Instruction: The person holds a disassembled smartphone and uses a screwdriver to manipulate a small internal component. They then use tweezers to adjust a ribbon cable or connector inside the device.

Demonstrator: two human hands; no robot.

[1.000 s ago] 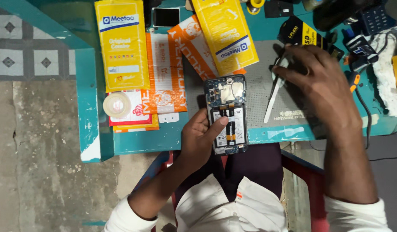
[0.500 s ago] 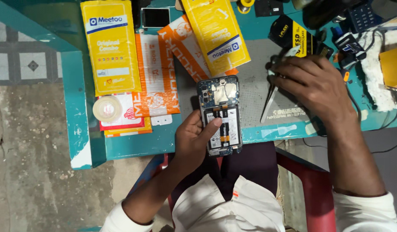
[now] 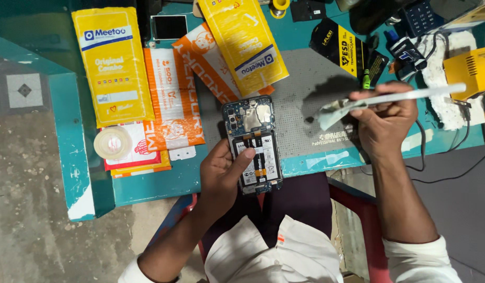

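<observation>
Left hand (image 3: 221, 175) grips opened phone (image 3: 254, 144); right hand (image 3: 384, 123) pinches white strip (image 3: 394, 98).

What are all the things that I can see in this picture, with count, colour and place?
opened phone: 1, dark with back cover off, at the table's front edge, held by the left hand
flat strip: 1, whitish, long, lifted above the mat in the right hand
work mat: 1, grey, on the table centre
yellow packets: 2, yellow, table left and top centre
orange packets: 2 at least, orange and white, beside the yellow ones
tape roll: 1, clear, table left
yellow box: 1, yellow, far right
table: 1, teal
left hand: 1, grip around the phone's lower part
right hand: 1, grip pinching the strip
</observation>
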